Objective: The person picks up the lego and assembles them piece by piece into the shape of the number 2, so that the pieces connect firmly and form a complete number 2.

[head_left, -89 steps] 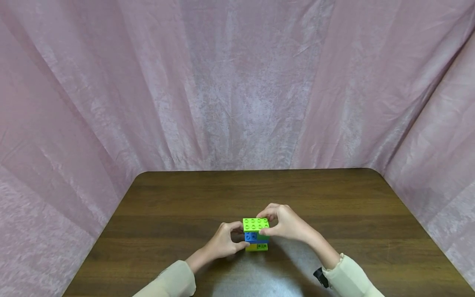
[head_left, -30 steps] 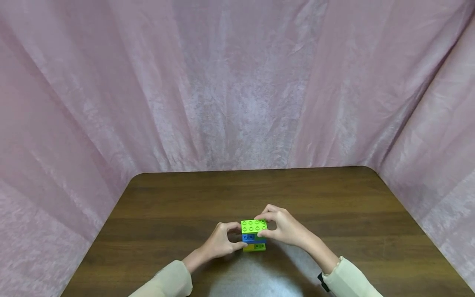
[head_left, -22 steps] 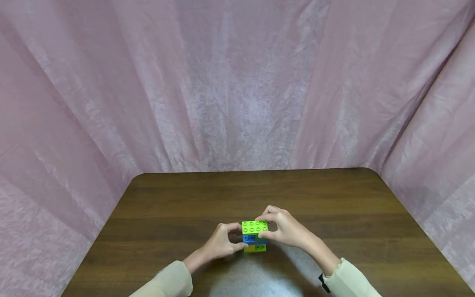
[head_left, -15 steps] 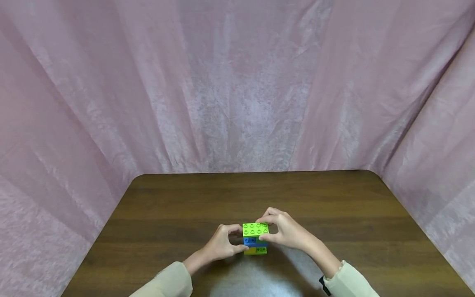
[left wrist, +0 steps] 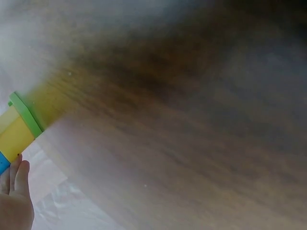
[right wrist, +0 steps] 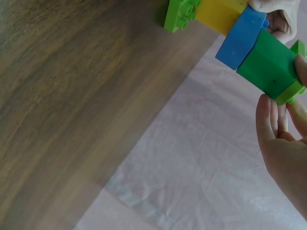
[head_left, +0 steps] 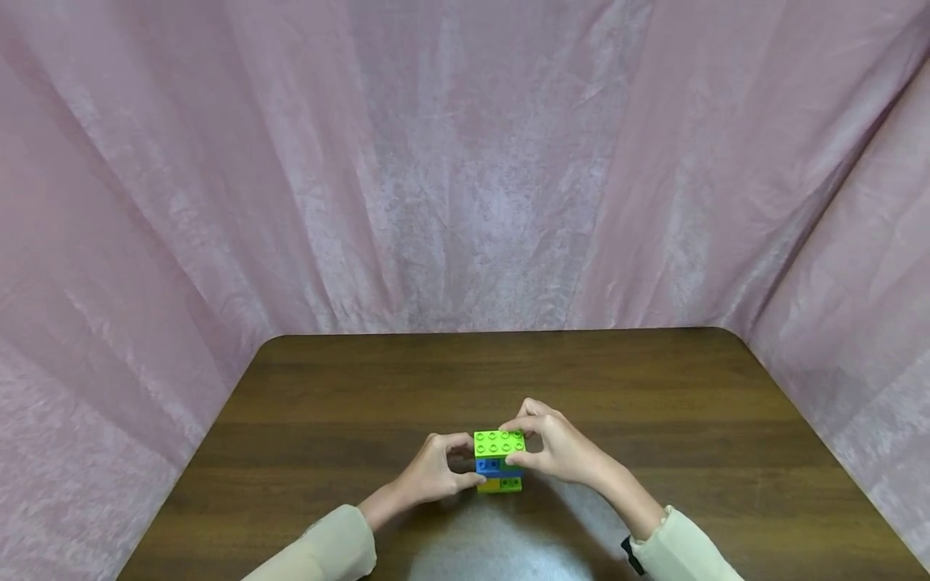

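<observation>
A stack of toy building bricks stands upright near the table's front. At its top is a lime-green plate (head_left: 499,445), with a dark green brick (right wrist: 271,67) beneath, then a blue brick (right wrist: 242,38), a yellow brick (right wrist: 221,14) and another lime-green plate (right wrist: 178,15) at the foot. From the left, my left hand (head_left: 426,474) holds the blue brick, thumb in front and fingers behind. My right hand (head_left: 563,446) pinches the right end of the top plate between thumb and fingers. Its index finger lies over the back studs. The left fingertips are partly hidden behind the stack.
A dark wooden table (head_left: 349,387) with rounded far corners lies under the stack. Pink velvet curtains (head_left: 465,177) hang behind it and at both sides. A dark band (head_left: 633,555) sits at the right wrist, by the pale sleeve.
Both hands keep their hold on the stack. Compared with 3 seconds ago, the right thumb and index finger sit slightly lower and farther over the top plate; the view shifts a little.
</observation>
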`<state>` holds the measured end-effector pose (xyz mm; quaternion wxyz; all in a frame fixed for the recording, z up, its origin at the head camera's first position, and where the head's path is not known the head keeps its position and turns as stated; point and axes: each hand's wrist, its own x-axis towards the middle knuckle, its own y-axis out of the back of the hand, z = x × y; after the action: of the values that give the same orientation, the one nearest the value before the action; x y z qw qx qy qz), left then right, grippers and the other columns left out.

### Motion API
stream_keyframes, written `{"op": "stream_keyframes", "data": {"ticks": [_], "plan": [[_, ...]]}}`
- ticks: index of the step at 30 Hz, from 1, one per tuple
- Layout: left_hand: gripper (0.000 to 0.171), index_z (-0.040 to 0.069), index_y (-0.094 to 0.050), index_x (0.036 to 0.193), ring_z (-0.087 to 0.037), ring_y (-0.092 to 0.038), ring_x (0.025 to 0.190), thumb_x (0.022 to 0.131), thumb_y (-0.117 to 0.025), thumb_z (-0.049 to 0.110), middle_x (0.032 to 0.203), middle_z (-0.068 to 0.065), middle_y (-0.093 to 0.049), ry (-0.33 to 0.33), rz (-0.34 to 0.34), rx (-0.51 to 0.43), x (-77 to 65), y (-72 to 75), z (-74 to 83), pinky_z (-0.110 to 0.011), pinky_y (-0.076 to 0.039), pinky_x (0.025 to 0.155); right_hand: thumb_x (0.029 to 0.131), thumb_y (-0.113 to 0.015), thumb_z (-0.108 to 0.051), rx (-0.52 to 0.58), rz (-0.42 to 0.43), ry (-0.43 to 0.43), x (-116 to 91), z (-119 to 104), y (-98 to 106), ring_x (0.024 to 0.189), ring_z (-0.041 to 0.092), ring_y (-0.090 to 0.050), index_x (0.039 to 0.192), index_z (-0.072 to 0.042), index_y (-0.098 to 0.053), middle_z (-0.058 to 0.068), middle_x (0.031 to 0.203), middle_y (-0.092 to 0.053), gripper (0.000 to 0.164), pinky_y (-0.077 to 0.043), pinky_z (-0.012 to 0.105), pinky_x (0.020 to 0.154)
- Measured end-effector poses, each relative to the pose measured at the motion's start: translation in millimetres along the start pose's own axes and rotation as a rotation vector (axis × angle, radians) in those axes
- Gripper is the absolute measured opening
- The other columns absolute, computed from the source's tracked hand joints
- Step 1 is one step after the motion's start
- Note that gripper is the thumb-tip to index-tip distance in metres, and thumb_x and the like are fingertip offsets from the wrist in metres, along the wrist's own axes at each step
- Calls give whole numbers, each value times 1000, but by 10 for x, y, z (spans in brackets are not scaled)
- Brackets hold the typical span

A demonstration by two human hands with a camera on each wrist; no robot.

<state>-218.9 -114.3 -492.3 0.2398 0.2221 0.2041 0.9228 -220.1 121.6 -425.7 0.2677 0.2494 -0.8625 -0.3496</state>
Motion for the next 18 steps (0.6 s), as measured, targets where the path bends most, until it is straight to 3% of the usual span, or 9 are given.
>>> {"op": "stream_keyframes", "data": {"ticks": [8,18], "plan": [[22,-7,-67,92,-28,-73,87,72,-77,-9,92,-22,-73,27,-11,1,25,49,279,-46,-59,80,82,-77,-17,-15,22,6,-43,13,-9,80,14,-47,109,-3,-71,-2,88,-52,31,-40,18,67],[25,0,-68,100,-24,-72,92,78,-79,3,97,-14,-74,32,-8,31,-9,21,-17,-34,-59,85,83,-77,-18,-11,10,-15,-7,-4,-15,80,13,-48,111,-5,-70,-2,89,-54,32,-41,18,68]]}}
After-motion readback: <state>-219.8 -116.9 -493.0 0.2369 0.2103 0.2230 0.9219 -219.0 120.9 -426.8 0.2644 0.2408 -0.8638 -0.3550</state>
